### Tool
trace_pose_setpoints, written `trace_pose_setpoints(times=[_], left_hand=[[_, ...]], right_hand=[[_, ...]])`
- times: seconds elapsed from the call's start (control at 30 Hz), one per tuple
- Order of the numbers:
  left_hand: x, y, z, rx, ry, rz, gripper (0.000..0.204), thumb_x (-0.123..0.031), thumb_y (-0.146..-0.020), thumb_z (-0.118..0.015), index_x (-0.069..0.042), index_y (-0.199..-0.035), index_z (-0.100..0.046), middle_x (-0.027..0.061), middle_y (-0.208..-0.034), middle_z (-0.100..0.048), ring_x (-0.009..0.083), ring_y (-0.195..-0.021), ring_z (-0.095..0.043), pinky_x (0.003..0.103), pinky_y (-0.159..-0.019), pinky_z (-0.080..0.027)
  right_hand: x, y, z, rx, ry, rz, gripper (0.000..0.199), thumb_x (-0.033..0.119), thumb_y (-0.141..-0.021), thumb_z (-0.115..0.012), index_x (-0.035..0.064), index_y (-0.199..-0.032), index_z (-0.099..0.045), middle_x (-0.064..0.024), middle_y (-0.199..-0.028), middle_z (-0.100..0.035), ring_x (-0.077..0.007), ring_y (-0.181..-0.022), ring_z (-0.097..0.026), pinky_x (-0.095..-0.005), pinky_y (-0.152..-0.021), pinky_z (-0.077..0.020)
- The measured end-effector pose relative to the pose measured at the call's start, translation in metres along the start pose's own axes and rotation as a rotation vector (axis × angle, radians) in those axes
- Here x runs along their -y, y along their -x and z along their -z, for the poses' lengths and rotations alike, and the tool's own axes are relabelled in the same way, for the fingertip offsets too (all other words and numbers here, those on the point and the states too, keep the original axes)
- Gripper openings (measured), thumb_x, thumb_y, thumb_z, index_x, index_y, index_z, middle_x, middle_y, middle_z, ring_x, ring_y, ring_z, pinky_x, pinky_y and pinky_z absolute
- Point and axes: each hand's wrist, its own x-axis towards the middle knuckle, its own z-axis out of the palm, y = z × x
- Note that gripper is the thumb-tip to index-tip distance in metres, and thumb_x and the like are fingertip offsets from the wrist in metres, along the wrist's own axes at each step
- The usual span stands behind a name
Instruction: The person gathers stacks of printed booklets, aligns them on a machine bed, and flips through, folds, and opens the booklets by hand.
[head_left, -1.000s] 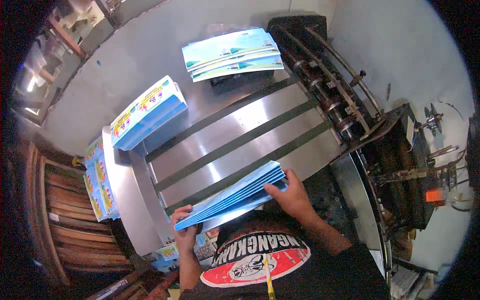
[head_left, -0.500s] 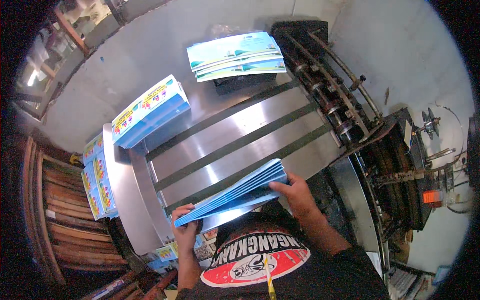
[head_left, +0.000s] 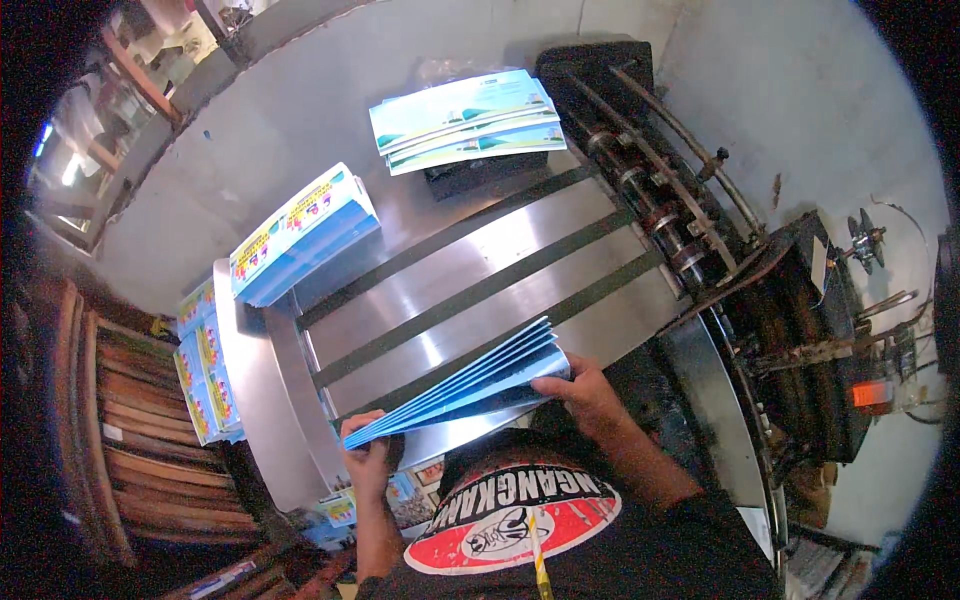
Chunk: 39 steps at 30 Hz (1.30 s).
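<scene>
Both hands grip one fanned stack of blue sheets (head_left: 465,385), held edge-up just above the near end of the steel worktop (head_left: 470,270). The left hand (head_left: 366,458) is curled closed around the stack's lower left corner, fingers wrapped over the edge. The right hand (head_left: 588,392) clamps the right end, thumb on the near face and fingers folded behind, so the thin, flexible leaves splay apart along the top like a fan. The worktop is smooth brushed metal, crossed lengthwise by three dark flat belts (head_left: 470,300). On its far left corner lies a squared block of printed booklets (head_left: 300,235) with blue edges; at the far end a looser pile of green and blue sheets (head_left: 462,120) rests flat. Dark rollers and rods (head_left: 660,190) run along the right side.
</scene>
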Motion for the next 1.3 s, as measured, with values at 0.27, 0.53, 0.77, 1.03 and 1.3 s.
trace_pose_setpoints(times=[0.27,0.53,0.77,1.03,1.3], left_hand=[[-0.005,0.0,-0.006,0.002,0.014,0.005,0.025,-0.015,-0.082,-0.074,-0.006,-0.097,-0.057,0.0123,-0.103,-0.063,0.02,-0.097,-0.059,0.034,-0.09,-0.045],[-0.001,0.004,0.001,-0.031,-0.005,0.04,0.026,-0.016,-0.082,-0.075,-0.005,-0.097,-0.057,0.0111,-0.103,-0.064,0.0185,-0.094,-0.059,0.033,-0.087,-0.045],[-0.001,0.004,0.001,-0.029,0.003,0.048,0.022,-0.012,-0.083,-0.072,-0.004,-0.098,-0.058,0.01,-0.102,-0.065,0.0172,-0.094,-0.059,0.032,-0.087,-0.045],[-0.002,0.003,0.002,0.015,-0.094,0.03,0.023,-0.008,-0.086,-0.067,-0.007,-0.105,-0.055,0.005,-0.103,-0.06,0.0164,-0.094,-0.056,0.031,-0.086,-0.045],[-0.002,0.004,-0.003,-0.009,-0.1,0.069,0.028,-0.014,-0.085,-0.069,-0.006,-0.107,-0.056,0.0041,-0.101,-0.059,0.0162,-0.093,-0.056,0.031,-0.084,-0.045]], right_hand=[[0.013,0.001,0.006,0.035,-0.002,0.007,0.037,0.023,-0.077,-0.078,0.0011,-0.104,-0.067,-0.0073,-0.098,-0.07,-0.0167,-0.089,-0.064,-0.0327,-0.088,-0.0485],[0.019,0.005,0.006,0.112,0.013,-0.172,0.042,0.012,-0.074,-0.078,-0.001,-0.112,-0.063,-0.0084,-0.101,-0.069,-0.0193,-0.093,-0.064,-0.0346,-0.092,-0.0462],[0.008,0.006,-0.005,0.032,-0.147,0.002,0.037,0.023,-0.077,-0.079,0.0008,-0.105,-0.066,-0.0092,-0.094,-0.07,-0.0186,-0.082,-0.066,-0.0347,-0.079,-0.0528],[0.01,0.005,0.0,0.016,-0.138,-0.024,0.04,0.01,-0.075,-0.075,0.001,-0.112,-0.062,-0.0098,-0.102,-0.068,-0.0204,-0.096,-0.064,-0.0365,-0.091,-0.0468],[0.001,0.0,0.01,0.16,-0.219,-0.103,0.051,0.016,-0.072,-0.08,0.0014,-0.117,-0.06,-0.0121,-0.109,-0.067,-0.0233,-0.098,-0.063,-0.0375,-0.092,-0.0481]])
